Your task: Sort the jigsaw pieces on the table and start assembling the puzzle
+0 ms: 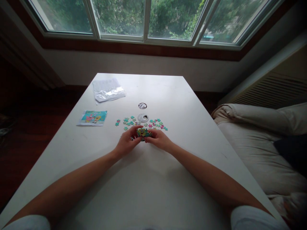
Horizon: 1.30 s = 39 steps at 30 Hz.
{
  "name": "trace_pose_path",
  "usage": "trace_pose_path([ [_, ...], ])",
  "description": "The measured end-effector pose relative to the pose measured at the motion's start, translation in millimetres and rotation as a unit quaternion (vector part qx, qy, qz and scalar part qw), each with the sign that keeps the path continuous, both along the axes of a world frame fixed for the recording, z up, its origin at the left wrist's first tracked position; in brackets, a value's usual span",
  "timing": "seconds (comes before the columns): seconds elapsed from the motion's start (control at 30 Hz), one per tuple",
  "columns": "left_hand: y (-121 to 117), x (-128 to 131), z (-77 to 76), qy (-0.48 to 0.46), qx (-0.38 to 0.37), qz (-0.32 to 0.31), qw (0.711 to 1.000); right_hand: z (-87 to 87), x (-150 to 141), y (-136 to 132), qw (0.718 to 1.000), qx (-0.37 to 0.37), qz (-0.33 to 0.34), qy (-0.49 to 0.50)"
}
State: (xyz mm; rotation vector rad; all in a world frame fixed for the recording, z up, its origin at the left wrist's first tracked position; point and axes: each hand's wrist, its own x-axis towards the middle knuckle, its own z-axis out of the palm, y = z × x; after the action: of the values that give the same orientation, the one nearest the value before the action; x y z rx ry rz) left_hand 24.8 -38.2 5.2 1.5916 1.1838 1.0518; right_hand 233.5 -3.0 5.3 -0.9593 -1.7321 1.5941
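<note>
Between my two hands, a small block of joined jigsaw puzzle pieces (142, 132), yellow and green with part of a cartoon face, is held up off the table. My left hand (128, 140) pinches its left side between thumb and fingers. On the other side, my right hand (160, 139) is closed on the right end. Loose jigsaw pieces (157, 122), green, pink and pale, lie scattered just beyond both hands. More pieces show under the held block, partly hidden by my fingers. A round silvery lid (143, 118) lies among the loose pieces.
A second round disc (142, 105) lies farther back on the white table (148, 179). At the left are a cartoon picture sheet (93, 118) and a clear plastic bag over papers (109, 90). A beige sofa (254, 147) stands along the right, with windows behind.
</note>
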Motion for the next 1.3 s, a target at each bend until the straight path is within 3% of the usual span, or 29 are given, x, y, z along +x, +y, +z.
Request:
trace_pose_path([
  [0.5,0,1,-1.4,-0.023,-0.005,-0.009,1.000,2.7,-1,-1,0.999,-0.033,-0.010,0.013],
  [0.7,1,1,-1.0,0.009,-0.004,0.007,1.000,3.0,0,0,1.000,-0.003,-0.023,0.008],
  [0.97,-3,0,8.0,0.135,0.010,0.016,0.991,-0.5,8,10,0.999,0.005,-0.042,-0.022],
  [1.1,-3,1,8.2,0.213,0.026,0.011,0.977,-1.1,14,15,0.992,0.051,-0.024,-0.115],
  [1.3,-4,1,8.0,0.330,0.072,-0.007,0.941,5.6,17,10,0.959,0.138,-0.010,-0.246],
])
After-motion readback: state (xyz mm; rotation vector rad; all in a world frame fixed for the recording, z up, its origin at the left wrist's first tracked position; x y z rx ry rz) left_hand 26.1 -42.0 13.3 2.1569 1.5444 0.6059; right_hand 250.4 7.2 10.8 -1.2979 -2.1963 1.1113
